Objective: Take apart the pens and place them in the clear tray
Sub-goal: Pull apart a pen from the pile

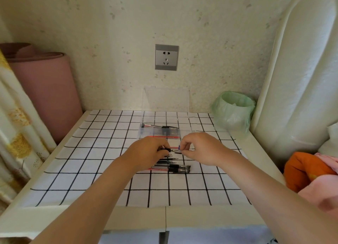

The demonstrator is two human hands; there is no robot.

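Pens [172, 167] lie bunched on the cloth [91, 161]; above, the left hand [148, 152] grips one pen [171, 150] by its black end, the right hand [198, 148] pinches its tip, likely to separate them; the clear tray [183, 128] sits just beyond.

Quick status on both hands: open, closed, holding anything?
Left hand: fingers curled round a pen at its black grip.
Right hand: pinches a small pen part; which part cannot be told.
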